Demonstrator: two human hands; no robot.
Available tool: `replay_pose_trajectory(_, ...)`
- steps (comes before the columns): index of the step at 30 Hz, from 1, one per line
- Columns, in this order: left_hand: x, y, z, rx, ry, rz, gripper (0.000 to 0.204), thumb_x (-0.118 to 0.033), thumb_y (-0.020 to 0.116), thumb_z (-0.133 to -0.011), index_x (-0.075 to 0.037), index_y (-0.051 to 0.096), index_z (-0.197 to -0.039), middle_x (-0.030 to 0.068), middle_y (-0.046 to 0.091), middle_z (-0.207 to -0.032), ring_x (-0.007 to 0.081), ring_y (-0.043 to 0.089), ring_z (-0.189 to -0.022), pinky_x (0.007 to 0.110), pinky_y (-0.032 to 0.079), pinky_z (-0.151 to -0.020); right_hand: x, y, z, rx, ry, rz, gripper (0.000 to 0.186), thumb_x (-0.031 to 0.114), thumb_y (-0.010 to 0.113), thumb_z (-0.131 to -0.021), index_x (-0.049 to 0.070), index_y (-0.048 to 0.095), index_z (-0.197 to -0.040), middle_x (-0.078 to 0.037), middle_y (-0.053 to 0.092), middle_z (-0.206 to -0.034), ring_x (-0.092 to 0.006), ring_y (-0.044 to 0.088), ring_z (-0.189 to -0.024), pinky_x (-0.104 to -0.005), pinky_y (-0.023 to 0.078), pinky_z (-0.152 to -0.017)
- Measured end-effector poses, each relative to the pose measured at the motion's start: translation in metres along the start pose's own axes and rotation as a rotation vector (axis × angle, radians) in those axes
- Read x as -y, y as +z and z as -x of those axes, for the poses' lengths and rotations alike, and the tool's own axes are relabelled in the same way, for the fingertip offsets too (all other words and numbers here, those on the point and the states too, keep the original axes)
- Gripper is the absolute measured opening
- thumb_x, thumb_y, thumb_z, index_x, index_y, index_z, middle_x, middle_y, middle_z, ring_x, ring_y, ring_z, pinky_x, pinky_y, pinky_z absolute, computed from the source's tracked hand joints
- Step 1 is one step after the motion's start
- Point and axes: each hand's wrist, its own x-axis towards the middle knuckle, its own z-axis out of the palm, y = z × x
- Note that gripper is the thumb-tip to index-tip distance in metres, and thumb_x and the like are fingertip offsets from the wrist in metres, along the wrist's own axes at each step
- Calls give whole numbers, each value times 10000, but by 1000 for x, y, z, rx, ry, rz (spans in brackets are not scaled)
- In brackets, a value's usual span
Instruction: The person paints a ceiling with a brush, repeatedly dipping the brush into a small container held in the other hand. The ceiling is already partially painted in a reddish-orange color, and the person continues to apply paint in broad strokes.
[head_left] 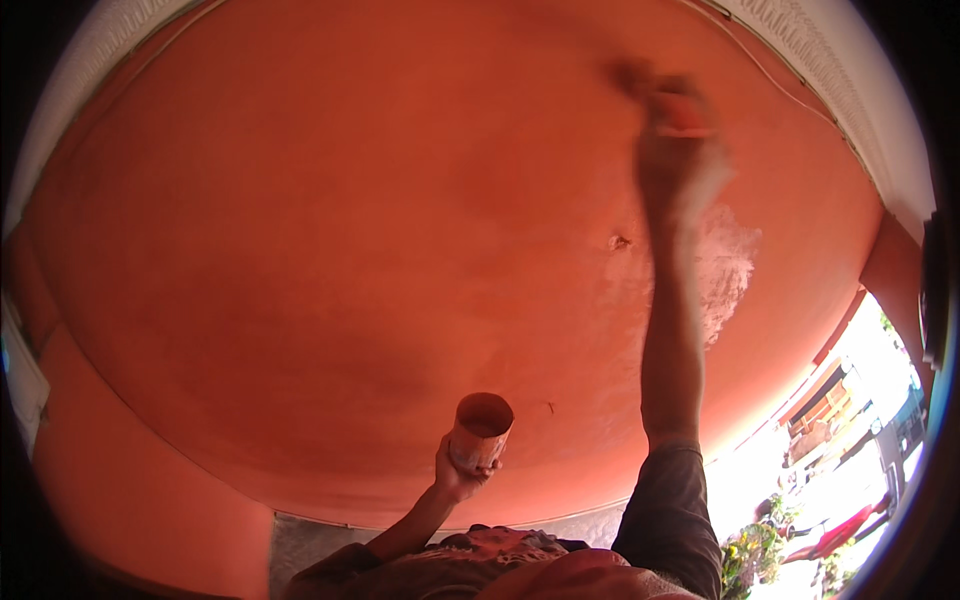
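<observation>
Left hand [455, 472]: fingers wrapped round a small paint cup [481, 430], held upright near the ceiling's lower edge.
Right hand [672, 165]: raised high on a straight arm, fingers closed on a paintbrush [668, 98] (blurred), its tip against the orange ceiling [300, 220].
Whitish patch [725, 270]: unpainted plaster just beside the right forearm.
White cornice [840, 80]: along the ceiling's upper right edge.

Right hand [680, 165], blurred at upper right, presses a brush [672, 100] to the orange ceiling [330, 220] beside a pale patch [725, 265]; left hand [455, 475] grips a paint cup [481, 430] at lower centre.
</observation>
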Motion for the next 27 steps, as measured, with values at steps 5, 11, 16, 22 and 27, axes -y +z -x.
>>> replay_pose_trajectory(5, -6, 13, 0, -53, -47, -6, 732, -611, 500, -894, -65, 486, -1380, 180, 581, -1204, 316, 607, -924, 303, 539, -636, 106, 28, 99, 533, -510, -321, 220, 188, 685, -844, 156, 671, -1061, -60, 687, -980, -253, 696, -815, -378, 556, -563)
replay_pose_trajectory(11, -12, 25, 0, -45, -93, 18, 787, -648, 552, -861, -87, 474, -1407, 192, 578, -1213, 311, 603, -921, 301, 534, -630, 121, -32, 114, 861, 474, -932, 178, 145, 722, -915, 61, 654, -1056, -77, 686, -944, -223, 698, -811, -340, 588, -650)
replay_pose_trajectory(16, -20, 8, -6, -23, -185, -23, 850, -684, 582, -839, -84, 460, -1428, 200, 577, -1243, 302, 601, -911, 293, 532, -608, 56, -87, 159, 605, 1070, -992, 197, 47, 765, -869, -30, 624, -983, -70, 684, -903, -151, 684, -813, -312, 584, -725)
replay_pose_trajectory(22, -15, -45, -24, -9, -254, -25, 867, -716, 533, -850, -62, 466, -1415, 188, 607, -1210, 282, 610, -872, 289, 530, -580, 27, -145, 258, 742, 1146, -695, 230, 62, 800, -844, -12, 620, -967, -87, 679, -871, -150, 676, -760, -275, 558, -662)
replay_pose_trajectory(27, -15, -47, -35, -14, -280, -103, 817, -710, 440, -896, -35, 512, -1350, 160, 652, -1131, 255, 640, -803, 290, 536, -540, 42, -157, 272, 889, 1202, -624, 229, 58, 795, -846, -10, 615, -970, -88, 670, -821, -147, 674, -738, -263, 551, -631)
